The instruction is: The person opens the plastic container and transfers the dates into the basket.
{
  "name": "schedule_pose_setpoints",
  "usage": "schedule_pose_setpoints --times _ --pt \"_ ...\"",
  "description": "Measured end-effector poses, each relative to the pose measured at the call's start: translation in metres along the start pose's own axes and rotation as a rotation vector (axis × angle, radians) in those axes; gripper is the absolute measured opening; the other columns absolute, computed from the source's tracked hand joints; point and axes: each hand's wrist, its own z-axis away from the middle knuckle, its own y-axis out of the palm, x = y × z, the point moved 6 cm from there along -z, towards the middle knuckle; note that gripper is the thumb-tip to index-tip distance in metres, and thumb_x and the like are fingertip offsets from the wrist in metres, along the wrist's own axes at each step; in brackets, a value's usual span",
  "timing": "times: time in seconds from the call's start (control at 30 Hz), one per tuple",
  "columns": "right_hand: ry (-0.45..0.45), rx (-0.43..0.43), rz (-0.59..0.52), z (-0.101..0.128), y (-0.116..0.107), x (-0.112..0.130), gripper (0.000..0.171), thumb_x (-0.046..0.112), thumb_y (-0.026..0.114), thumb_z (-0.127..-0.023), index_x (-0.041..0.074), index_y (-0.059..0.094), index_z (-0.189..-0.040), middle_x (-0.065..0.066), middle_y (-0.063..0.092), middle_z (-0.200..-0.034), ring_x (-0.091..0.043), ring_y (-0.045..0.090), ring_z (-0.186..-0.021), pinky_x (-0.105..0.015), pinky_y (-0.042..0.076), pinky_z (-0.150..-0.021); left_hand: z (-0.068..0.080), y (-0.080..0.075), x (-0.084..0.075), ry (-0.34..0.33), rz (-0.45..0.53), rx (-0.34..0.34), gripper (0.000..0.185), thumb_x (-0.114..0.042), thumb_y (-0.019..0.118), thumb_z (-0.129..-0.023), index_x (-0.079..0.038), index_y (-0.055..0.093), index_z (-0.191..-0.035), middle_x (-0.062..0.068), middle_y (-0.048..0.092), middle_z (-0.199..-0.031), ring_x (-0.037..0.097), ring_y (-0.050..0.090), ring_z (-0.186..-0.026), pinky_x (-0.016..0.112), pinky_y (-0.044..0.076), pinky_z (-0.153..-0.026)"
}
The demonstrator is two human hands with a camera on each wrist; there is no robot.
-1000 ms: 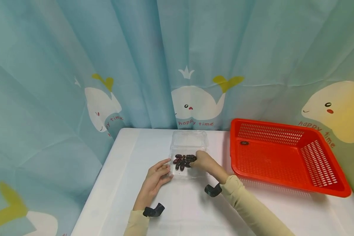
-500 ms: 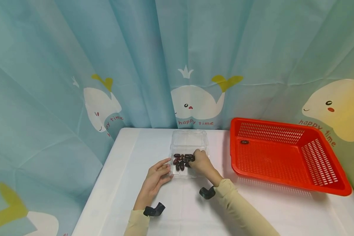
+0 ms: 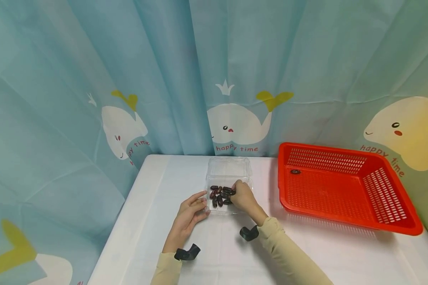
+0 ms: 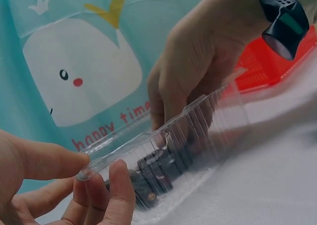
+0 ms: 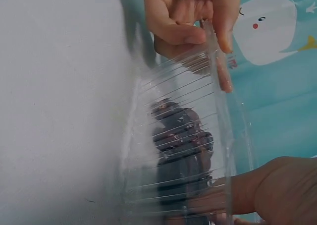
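Reaching into a clear plastic box [image 3: 228, 186] near the middle of a white table [image 3: 146, 221], a person's right hand [image 3: 243, 196] has its fingers curled down among the dark dates [image 3: 221, 194] heaped at the box's near end; whether a date is already pinched between the fingertips cannot be told, since the ribbed wall blurs them in both wrist views. The left hand [image 3: 190, 213] steadies the box from its left near corner, thumb on top of the rim and fingers under it, a narrow pinch on the plastic edge that shows plainly in the left wrist view [image 4: 84, 173]. Through the box wall [image 5: 188, 150] the dates [image 5: 181, 136] appear as a dark cluster lying on the floor of the box, with the right hand's fingers coming in from the far side. A red basket [image 3: 406, 221] sits on the table to the right of the box, apart from it, with one lone date [image 3: 295, 171] lying near its back left corner. Both forearms wear beige sleeves [image 3: 292, 257], each with a black wrist mount [image 3: 249, 233]. A blue curtain [image 3: 92, 59] printed with whales hangs behind the table.
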Motion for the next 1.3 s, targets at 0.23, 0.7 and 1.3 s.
schedule_pose_setpoints --times 0.23,0.7,1.3 --pt "-0.006 0.019 -0.076 -0.001 0.0 -0.004 0.033 -0.014 0.062 -0.07 -0.004 0.065 -0.102 -0.019 0.069 -0.099 -0.027 0.062 -0.087 -0.04 0.056 -0.08 0.0 0.001 0.001 -0.005 0.008 -0.005 0.053 0.004 0.059 -0.1 0.003 0.048 -0.152 0.0 0.058 -0.105 0.009 0.058 -0.09 0.028 0.061 -0.08" --pt "0.004 0.073 -0.37 -0.002 -0.019 0.004 0.016 -0.007 0.073 -0.085 -0.005 0.068 -0.1 -0.013 0.068 -0.094 -0.018 0.066 -0.08 -0.037 0.062 -0.075 0.0 0.002 -0.002 -0.011 -0.005 -0.009 0.051 0.003 0.059 -0.101 0.001 0.049 -0.151 0.001 0.056 -0.107 0.01 0.058 -0.093 0.028 0.061 -0.08" --pt "0.001 0.318 -0.635 0.003 -0.06 0.003 0.04 0.003 0.067 -0.099 -0.011 0.059 -0.136 -0.015 0.069 -0.11 -0.023 0.074 -0.098 -0.039 0.062 -0.097 0.001 0.0 0.0 -0.018 -0.019 -0.023 0.049 0.002 0.059 -0.102 -0.005 0.053 -0.149 0.003 0.056 -0.111 0.012 0.057 -0.095 0.029 0.061 -0.084"
